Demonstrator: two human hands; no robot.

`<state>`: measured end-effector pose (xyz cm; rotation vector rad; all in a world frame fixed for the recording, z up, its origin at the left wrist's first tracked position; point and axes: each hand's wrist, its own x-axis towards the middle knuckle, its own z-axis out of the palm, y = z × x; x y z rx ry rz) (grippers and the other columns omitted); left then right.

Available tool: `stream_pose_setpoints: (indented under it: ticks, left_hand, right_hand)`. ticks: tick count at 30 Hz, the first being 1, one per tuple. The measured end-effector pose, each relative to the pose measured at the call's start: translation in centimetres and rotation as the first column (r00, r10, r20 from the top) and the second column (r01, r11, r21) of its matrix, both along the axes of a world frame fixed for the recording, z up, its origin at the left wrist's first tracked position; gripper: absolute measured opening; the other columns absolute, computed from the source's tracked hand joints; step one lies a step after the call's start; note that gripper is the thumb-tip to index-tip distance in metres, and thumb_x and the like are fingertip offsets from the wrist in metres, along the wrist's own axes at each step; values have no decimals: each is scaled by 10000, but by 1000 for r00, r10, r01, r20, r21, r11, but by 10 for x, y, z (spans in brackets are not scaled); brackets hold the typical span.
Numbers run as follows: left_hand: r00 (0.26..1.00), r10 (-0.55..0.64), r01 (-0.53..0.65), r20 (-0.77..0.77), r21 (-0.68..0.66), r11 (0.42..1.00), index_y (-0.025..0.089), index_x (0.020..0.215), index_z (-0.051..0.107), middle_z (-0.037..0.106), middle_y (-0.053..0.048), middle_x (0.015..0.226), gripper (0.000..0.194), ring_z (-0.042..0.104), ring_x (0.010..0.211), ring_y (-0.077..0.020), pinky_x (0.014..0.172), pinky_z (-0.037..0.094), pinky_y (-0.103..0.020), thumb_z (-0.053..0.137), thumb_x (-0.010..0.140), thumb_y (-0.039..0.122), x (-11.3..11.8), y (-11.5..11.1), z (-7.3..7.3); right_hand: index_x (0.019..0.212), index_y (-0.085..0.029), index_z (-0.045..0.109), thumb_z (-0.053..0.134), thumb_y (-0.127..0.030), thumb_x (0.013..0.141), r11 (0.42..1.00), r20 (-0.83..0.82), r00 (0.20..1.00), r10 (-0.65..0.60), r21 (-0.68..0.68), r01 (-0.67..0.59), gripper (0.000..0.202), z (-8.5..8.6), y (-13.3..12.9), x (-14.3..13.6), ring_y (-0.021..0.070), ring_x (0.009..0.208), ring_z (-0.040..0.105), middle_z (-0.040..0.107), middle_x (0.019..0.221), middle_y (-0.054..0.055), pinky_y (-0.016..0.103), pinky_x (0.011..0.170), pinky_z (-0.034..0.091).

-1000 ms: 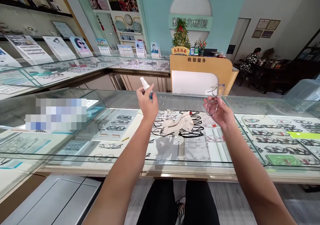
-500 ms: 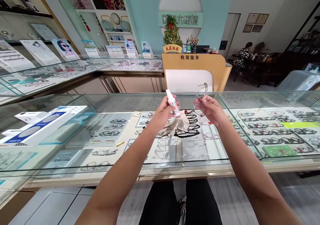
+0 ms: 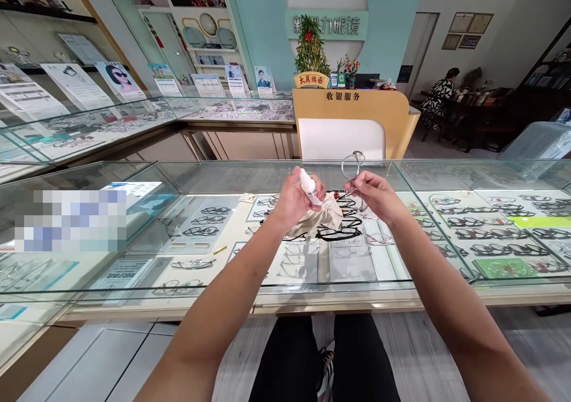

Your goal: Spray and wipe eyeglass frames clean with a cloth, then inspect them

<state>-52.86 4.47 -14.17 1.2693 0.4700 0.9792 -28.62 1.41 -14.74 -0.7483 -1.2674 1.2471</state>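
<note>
My left hand (image 3: pixel 292 201) is closed round a small white spray bottle (image 3: pixel 311 191), its capped or nozzle end tilted up and a printed label on its side. To the right, my right hand (image 3: pixel 373 191) pinches a pair of thin-framed eyeglasses (image 3: pixel 352 165) by the middle, turned so that one round lens stands uppermost. The lower part of the frame is partly hidden by my fingers. Below both hands a crumpled beige cloth (image 3: pixel 322 214) lies on the glass counter. Black eyeglass frames (image 3: pixel 339 234) show beside it.
The glass display counter (image 3: pixel 285 290) runs across in front of me, with rows of eyeglasses (image 3: pixel 499 235) inside on the right. Pixelated boxes (image 3: pixel 69 220) sit at the left. A wooden cash desk (image 3: pixel 350 101) stands beyond; a seated person (image 3: pixel 441 96) is far right.
The spray bottle has tipped, its top now leaning more towards me. The eyeglasses have turned in my right hand and sit slightly left. The view has shifted a little.
</note>
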Motion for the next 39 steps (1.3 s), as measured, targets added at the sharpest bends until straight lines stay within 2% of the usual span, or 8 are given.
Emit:
stream_pose_setpoints:
  ticks: [4,10,13,17,25,32,36,39]
  left_hand:
    - [959,230,-193,-167,211,958,210,724,602,532,-40,769,689,421,681,-160,565,354,-274,614,866,885,4,5,-11]
    - [883,323,-161,-341,425,891,211,732,517,427,11,739,604,343,678,-142,612,283,-293,596,958,766,3,1,-16]
    - [862,341,-160,-374,438,885,213,729,498,419,17,714,587,341,669,-142,630,286,-299,599,970,739,4,-2,-16]
    - [896,294,-156,-331,386,909,219,753,554,493,-22,766,594,411,702,-168,619,336,-295,578,984,766,5,-6,-14]
    - [922,268,-158,-280,361,919,212,752,602,505,-28,791,671,408,694,-164,591,359,-277,554,972,844,3,-4,-13]
    - [823,364,-69,-436,559,826,217,759,581,532,-2,723,527,454,684,-166,633,353,-288,681,948,698,13,-13,-23]
    - [868,404,-264,-288,422,867,223,820,614,586,-36,837,709,530,764,-187,660,501,-291,597,892,928,-1,6,-18]
    - [822,550,-491,-146,306,815,228,863,627,590,-54,890,800,550,825,-202,690,592,-315,594,805,1025,-24,31,-12]
  right_hand:
    - [838,-269,746,992,-563,804,999,83,996,45,17,-46,385,-7,1,-3,203,928,704,833,933,16,348,892,516]
    - [860,-255,738,981,-570,811,996,191,978,89,11,-93,400,-9,-2,-9,221,1000,741,844,954,23,355,938,523]
    - [845,-251,742,990,-584,791,991,213,969,129,6,-133,419,-8,-5,-14,194,900,713,836,919,13,328,844,511]
    - [850,-258,745,979,-588,804,988,198,968,152,-1,-155,408,-9,-6,-16,195,883,706,829,891,12,326,820,515]
    - [805,-277,723,1017,-573,747,999,-98,995,28,-29,-31,422,-2,-4,-10,173,833,673,827,978,21,318,810,564]
    - [852,-269,765,997,-533,806,997,19,998,60,41,-60,354,-11,-1,-17,160,862,678,814,904,-6,299,890,531]
    - [823,-267,730,1014,-550,765,1000,-90,996,12,-9,-13,405,-8,1,-11,151,827,673,810,927,4,287,814,546]
    - [837,-274,711,1026,-546,738,998,-199,980,-27,-54,17,428,-3,3,0,149,840,692,817,1012,9,282,775,575]
